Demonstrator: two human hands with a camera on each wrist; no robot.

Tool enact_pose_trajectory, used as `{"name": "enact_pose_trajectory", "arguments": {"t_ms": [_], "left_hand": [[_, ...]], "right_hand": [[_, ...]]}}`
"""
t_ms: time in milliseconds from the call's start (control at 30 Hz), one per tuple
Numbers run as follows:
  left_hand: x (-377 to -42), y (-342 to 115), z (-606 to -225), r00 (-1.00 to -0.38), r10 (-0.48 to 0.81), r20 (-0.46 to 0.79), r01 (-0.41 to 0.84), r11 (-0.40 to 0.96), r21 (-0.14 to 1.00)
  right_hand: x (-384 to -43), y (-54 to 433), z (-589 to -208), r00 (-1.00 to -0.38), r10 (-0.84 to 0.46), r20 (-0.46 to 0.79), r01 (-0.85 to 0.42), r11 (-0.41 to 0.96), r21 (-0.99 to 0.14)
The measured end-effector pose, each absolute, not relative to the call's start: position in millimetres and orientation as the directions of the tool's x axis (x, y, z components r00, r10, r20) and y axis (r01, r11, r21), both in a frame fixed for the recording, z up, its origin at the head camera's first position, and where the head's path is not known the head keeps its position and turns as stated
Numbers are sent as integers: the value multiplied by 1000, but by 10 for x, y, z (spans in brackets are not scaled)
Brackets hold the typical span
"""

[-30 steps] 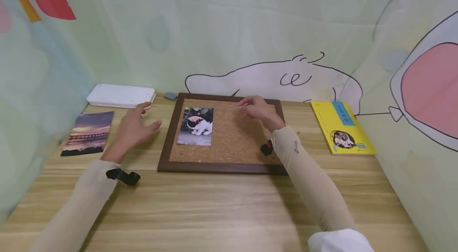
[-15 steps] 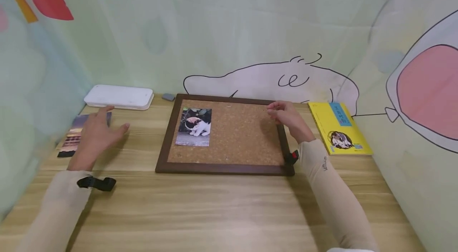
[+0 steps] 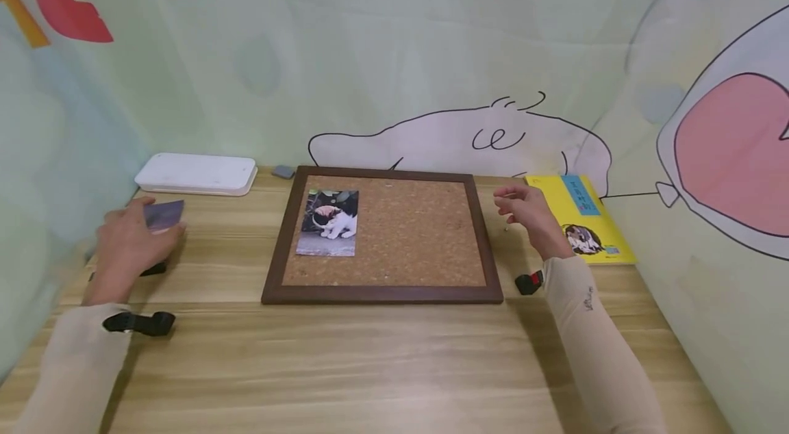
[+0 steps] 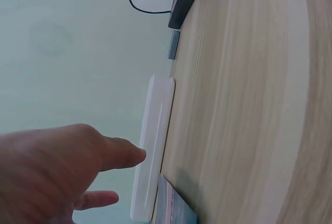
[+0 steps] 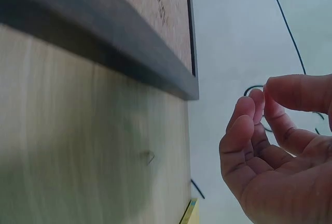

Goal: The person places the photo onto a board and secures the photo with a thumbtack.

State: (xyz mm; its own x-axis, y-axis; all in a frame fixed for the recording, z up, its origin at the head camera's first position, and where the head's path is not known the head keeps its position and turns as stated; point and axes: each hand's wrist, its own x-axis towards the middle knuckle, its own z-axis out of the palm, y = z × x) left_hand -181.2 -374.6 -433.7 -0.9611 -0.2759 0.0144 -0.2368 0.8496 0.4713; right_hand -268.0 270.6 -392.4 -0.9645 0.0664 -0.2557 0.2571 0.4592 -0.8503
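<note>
My left hand (image 3: 128, 242) is over a sunset photo (image 3: 164, 216) at the table's left side and hides most of it. In the left wrist view, the thumb and a finger stand apart above the photo (image 4: 175, 206); contact cannot be made out. My right hand (image 3: 529, 215) hovers between the corkboard's right edge and a yellow book. Its fingers are loosely bent with the thumb near the index fingertip, and nothing shows between them. Below it lies a tiny pin-like object (image 5: 149, 157) on the table. A cat photo (image 3: 333, 223) lies on the left part of the brown-framed corkboard (image 3: 425, 235).
A white flat case (image 3: 196, 172) sits at the back left, beside a small grey block (image 3: 283, 172). The yellow book (image 3: 600, 222) lies at the right. A printed cloth wall (image 3: 394, 57) closes off the back and both sides of the table.
My left hand has moved left and down onto the sunset photo. The right hand has travelled right, from above the corkboard to beside it near the tiny pin-like object.
</note>
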Motion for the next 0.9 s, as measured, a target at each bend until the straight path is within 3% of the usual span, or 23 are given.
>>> {"name": "enact_pose_trajectory", "arguments": {"t_ms": [467,900], "left_hand": [[-1688,-3886,-4295,-951,-298,-82,-307,891,335],[-1703,-3892,-4335,-946,-306,-104,-323,890,322]], "right_hand": [[-2698,2900,-4053,-941,120,-318,334,490,-805],[-2714,2998,-4140,-925,138,-355,370,550,-749]]}}
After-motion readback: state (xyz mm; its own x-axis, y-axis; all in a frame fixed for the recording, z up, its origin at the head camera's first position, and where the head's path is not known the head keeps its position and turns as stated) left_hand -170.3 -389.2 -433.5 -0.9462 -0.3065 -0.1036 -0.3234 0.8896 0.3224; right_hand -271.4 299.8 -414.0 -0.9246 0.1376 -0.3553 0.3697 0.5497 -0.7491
